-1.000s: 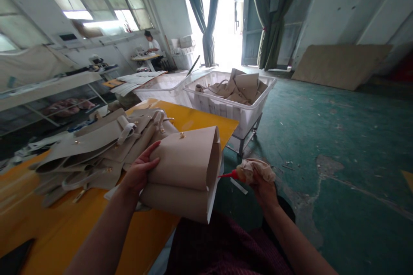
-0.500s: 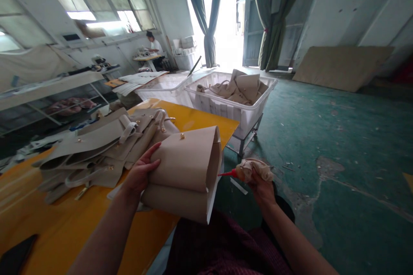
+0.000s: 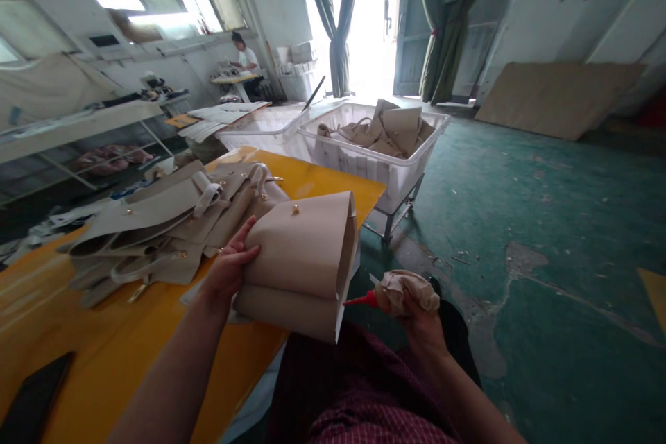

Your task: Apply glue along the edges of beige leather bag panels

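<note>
Two grips: my left grip presses, fingers together, against the rolled beige leatherette bag body; my right grip closes around a crumpled beige cloth wrapped over a red-tipped squeeze bottle.
Change: my left fingers have drawn in against the bag body rather than lying spread.
Bag body: held up just above the yellow counter, its round gold stud facing upward.
Bottle: its tip points left toward the bag body's open edge, near but not touching.
Beside me: a heap of beige bag panels on the counter; more beige bags in a white plastic bin.
</note>
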Demonstrator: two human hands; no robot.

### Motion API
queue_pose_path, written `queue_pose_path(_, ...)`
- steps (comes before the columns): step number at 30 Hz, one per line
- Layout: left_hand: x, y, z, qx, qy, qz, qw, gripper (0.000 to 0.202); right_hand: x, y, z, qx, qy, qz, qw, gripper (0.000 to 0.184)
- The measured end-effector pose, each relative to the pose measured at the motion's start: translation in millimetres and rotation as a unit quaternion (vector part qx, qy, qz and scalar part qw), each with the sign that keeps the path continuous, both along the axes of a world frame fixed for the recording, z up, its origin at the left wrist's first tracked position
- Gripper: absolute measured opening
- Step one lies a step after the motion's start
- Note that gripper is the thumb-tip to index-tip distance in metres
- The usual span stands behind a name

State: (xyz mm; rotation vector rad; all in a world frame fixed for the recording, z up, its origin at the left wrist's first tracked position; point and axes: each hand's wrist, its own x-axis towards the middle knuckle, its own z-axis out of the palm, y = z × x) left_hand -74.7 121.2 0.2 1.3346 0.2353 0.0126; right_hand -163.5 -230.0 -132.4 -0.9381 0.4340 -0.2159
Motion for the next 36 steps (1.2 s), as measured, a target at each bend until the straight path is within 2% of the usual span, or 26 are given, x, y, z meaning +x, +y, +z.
queue_pose_path(8, -8.9, 6.7, -5.6, -0.005, 0.005, -0.022, 1.0, 0.082, -29.6, 7.4, -7.0, 0.006, 0.024, 0.001, 1.0, 0.048)
queue_pose_path(11, -11.7, 9.1, -7.9, -0.003, 0.01, -0.031, 0.999, 0.074, -24.3, 8.0, -5.1, 0.008, 0.022, -0.02, 1.0, 0.05)
queue_pose_path(18, -22.0, 11.3, -8.8, -0.048, 0.027, -0.019, 0.998, 0.06, 13.9, 5.7, 11.5, 0.01, -0.013, -0.048, 0.999, 0.053)
queue_pose_path(20, -24.8, 13.8, -9.9, -0.055, 0.027, -0.024, 0.998, 0.058, 9.7, 6.1, 10.3, 0.008, -0.008, -0.037, 0.999, 0.055)
queue_pose_path(23, -23.9, 20.0, -9.1, -0.05, 0.027, -0.043, 0.997, 0.057, -12.9, 9.5, 2.3, 0.015, 0.009, -0.024, 1.0, 0.054)
queue_pose_path(26, -11.3, 24.1, 1.5, -0.038, 0.048, -0.085, 0.995, 0.059, -39.6, 14.4, -8.5, 0.05, 0.042, -0.026, 0.998, 0.051)
queue_pose_path(29, 13.7, 19.4, 20.7, -0.01, 0.124, -0.141, 0.982, 0.053, -52.7, 15.5, -16.2, 0.09, 0.064, -0.027, 0.993, 0.052)
queue_pose_path(33, 53.4, -1.3, 42.8, 0.044, 0.213, -0.192, 0.957, 0.042, -42.9, 4.1, -23.2, 0.145, 0.102, -0.088, 0.98, 0.055)
queue_pose_path(36, 78.1, -18.9, 54.5, 0.062, 0.186, -0.202, 0.959, 0.038, -27.9, -12.7, -31.5, 0.176, 0.107, -0.099, 0.974, 0.049)
